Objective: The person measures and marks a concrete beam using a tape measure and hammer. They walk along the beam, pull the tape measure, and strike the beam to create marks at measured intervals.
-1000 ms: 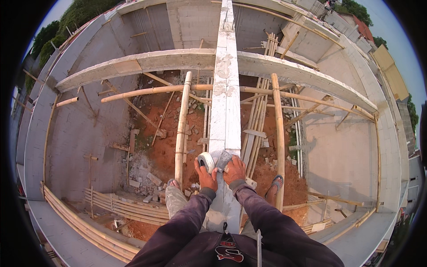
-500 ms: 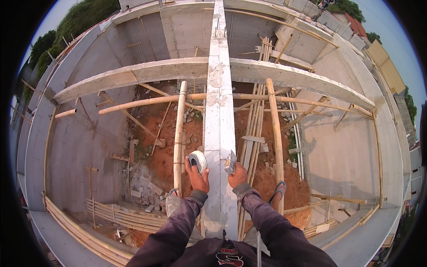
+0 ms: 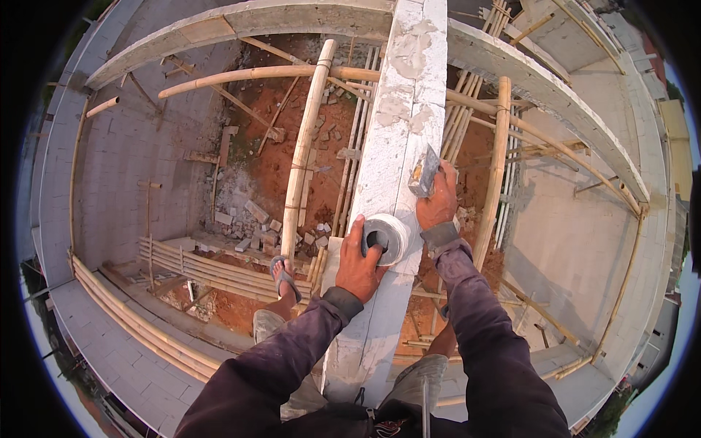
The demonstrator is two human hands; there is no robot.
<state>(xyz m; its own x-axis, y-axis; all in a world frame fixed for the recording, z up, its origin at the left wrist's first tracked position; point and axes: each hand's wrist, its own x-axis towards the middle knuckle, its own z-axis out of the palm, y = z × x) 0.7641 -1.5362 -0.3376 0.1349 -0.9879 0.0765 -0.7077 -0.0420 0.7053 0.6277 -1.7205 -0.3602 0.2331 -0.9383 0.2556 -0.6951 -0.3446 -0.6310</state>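
Note:
My left hand (image 3: 359,269) grips a round white roll (image 3: 401,237), its thumb at the dark hollow centre and the fingers along the side. The roll looks like tape and sits over the top of a pale block beam (image 3: 391,168); whether it touches the beam I cannot tell. To the right, my right hand (image 3: 438,198) is closed round a small flat metal trowel (image 3: 423,174), whose grey blade points up and away over the beam's right edge. Patches of grey mortar (image 3: 410,55) mark the beam's top farther off. The trowel's handle is hidden in my fist.
Bamboo poles (image 3: 310,139) (image 3: 494,171) flank the beam, with my sandalled left foot (image 3: 285,277) on the left one. Far below lies red soil (image 3: 281,164) with broken blocks. A curved-looking cross beam (image 3: 292,20) meets the main beam beyond my hands.
The view has tilted down and shifted. My left hand has brought the roll from the beam's left side to over its top. My right hand, with the trowel, has reached farther forward.

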